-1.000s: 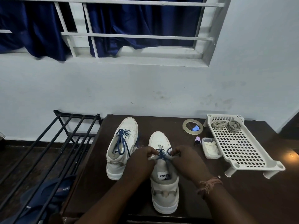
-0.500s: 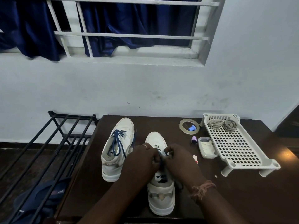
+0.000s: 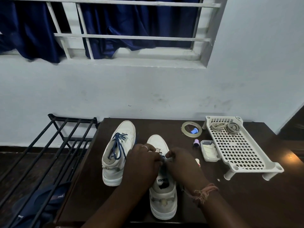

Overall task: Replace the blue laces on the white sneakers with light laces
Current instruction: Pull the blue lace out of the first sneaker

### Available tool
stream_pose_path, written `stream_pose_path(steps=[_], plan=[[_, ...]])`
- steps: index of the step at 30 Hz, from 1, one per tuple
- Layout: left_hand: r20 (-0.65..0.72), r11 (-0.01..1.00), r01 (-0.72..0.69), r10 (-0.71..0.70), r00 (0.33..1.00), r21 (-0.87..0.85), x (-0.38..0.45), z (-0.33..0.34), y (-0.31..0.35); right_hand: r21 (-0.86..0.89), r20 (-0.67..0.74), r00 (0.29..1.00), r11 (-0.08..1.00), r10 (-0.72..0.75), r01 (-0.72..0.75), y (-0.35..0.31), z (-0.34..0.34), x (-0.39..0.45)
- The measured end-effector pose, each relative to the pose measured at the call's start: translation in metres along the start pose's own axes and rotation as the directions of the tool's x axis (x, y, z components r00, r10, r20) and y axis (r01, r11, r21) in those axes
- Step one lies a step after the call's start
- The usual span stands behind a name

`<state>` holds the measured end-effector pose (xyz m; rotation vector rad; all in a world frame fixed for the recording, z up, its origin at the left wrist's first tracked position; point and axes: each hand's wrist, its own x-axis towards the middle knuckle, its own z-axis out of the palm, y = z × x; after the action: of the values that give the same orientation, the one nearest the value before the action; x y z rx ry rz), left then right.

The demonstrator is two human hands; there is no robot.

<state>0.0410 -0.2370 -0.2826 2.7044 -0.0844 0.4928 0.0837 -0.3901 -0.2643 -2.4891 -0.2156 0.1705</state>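
Two white sneakers stand on a dark table [image 3: 230, 199]. The left sneaker [image 3: 118, 155] carries loose blue laces [image 3: 118, 145]. The right sneaker [image 3: 162, 193] lies under both of my hands. My left hand [image 3: 142, 163] and my right hand [image 3: 181, 163] meet over its lace area, fingers curled and pinching its blue lace [image 3: 162, 156], of which only a short bit shows between them. Two coils of light laces [image 3: 225, 128] lie at the far end of a white perforated rack [image 3: 238, 148].
A tape roll [image 3: 191, 129] with a small blue cap inside, a purple cap [image 3: 196, 143] and a small white container [image 3: 209, 150] sit between the sneakers and the rack. A black metal shoe rack [image 3: 49, 148] stands left of the table. A wall is close behind.
My hands drew together over the right sneaker's laces; the blue loop seen between them earlier is now mostly covered. The view shifted slightly.
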Motion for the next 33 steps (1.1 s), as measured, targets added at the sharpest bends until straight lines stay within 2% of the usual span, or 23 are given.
stream_pose_path(steps=[3, 4, 5, 6, 7, 9, 10, 11, 12, 14, 15, 16, 17, 18, 19, 22, 23, 30, 32, 33], plan=[[-0.007, 0.999, 0.003, -0.003, 1.000, 0.040, 0.000, -0.002, -0.002, -0.011, 0.005, 1.000, 1.000, -0.001, 0.001, -0.001, 0.000, 0.001], [-0.042, 1.000, 0.012, -0.013, 0.999, -0.012, 0.001, -0.003, -0.002, -0.013, 0.004, 1.000, 1.000, -0.003, 0.003, 0.000, 0.000, 0.001], [-0.083, 0.990, 0.044, -0.055, 0.995, -0.133, 0.002, -0.002, -0.001, -0.014, 0.000, 1.000, 1.000, -0.001, 0.001, 0.000, -0.001, 0.001], [-0.104, 0.946, 0.119, -0.157, 0.982, -0.301, 0.004, -0.006, 0.003, -0.016, -0.004, 1.000, 1.000, 0.005, -0.005, -0.001, -0.002, 0.000], [-0.084, 0.847, 0.225, -0.300, 0.950, -0.482, 0.008, -0.011, 0.006, -0.013, -0.005, 1.000, 1.000, 0.013, -0.013, 0.000, -0.002, 0.000], [0.017, 0.534, 0.372, -0.555, 0.832, -0.759, 0.013, -0.019, 0.009, 0.000, -0.004, 1.000, 1.000, 0.024, -0.024, 0.000, -0.002, -0.001], [0.042, 0.423, 0.380, -0.621, 0.783, -0.823, 0.013, -0.022, 0.008, 0.003, 0.001, 1.000, 1.000, 0.023, -0.023, 0.000, -0.003, -0.001], [0.042, 0.389, 0.374, -0.644, 0.764, -0.842, 0.013, -0.026, 0.008, 0.002, 0.006, 1.000, 1.000, 0.021, -0.021, -0.001, -0.002, -0.002], [0.055, 0.393, 0.375, -0.626, 0.778, -0.840, 0.013, -0.027, 0.007, -0.002, 0.005, 1.000, 1.000, 0.017, -0.017, -0.002, -0.003, -0.003], [0.119, 0.461, 0.372, -0.489, 0.864, -0.805, 0.011, -0.027, 0.012, -0.001, -0.009, 1.000, 1.000, 0.018, -0.018, -0.004, -0.001, -0.003], [0.137, 0.559, 0.356, -0.396, 0.908, -0.749, 0.009, -0.023, 0.014, 0.002, -0.015, 1.000, 1.000, 0.023, -0.023, -0.005, -0.001, -0.003], [0.096, 0.717, 0.288, -0.297, 0.950, -0.634, 0.007, -0.020, 0.016, 0.003, -0.017, 1.000, 1.000, 0.027, -0.027, -0.005, 0.000, -0.003], [0.036, 0.877, 0.180, -0.183, 0.982, -0.445, 0.006, -0.014, 0.014, 0.004, -0.011, 1.000, 1.000, 0.027, -0.026, -0.005, 0.000, -0.003], [-0.004, 0.971, 0.067, -0.070, 0.998, -0.228, 0.005, -0.007, 0.010, 0.001, -0.003, 1.000, 1.000, 0.013, -0.013, -0.004, 0.000, -0.002], [0.012, 0.995, 0.003, -0.002, 1.000, -0.104, 0.003, -0.002, 0.006, -0.004, 0.007, 1.000, 1.000, -0.005, 0.005, -0.004, 0.000, -0.002], [0.154, 0.998, 0.036, -0.027, 0.988, -0.054, 0.003, 0.002, 0.001, -0.008, 0.013, 0.999, 0.999, -0.043, 0.043, -0.004, -0.001, -0.003], [0.162, 1.000, 0.025, -0.024, 0.986, -0.006, 0.002, 0.002, 0.003, -0.008, 0.022, 0.999, 0.999, -0.048, 0.048, -0.005, -0.002, -0.003], [0.036, 0.957, 0.073, -0.087, 0.996, 0.281, 0.000, -0.005, 0.008, -0.005, 0.044, 0.999, 1.000, -0.011, 0.011, -0.002, 0.001, -0.001], [0.014, 0.948, 0.092, -0.101, 0.995, 0.304, 0.001, -0.008, 0.009, 0.001, 0.041, 0.999, 1.000, 0.005, -0.005, -0.002, 0.000, 0.000], [-0.006, 0.958, 0.122, -0.124, 0.992, 0.261, 0.002, -0.010, 0.010, 0.006, 0.042, 0.999, 1.000, 0.017, -0.017, -0.002, -0.001, 0.000]])
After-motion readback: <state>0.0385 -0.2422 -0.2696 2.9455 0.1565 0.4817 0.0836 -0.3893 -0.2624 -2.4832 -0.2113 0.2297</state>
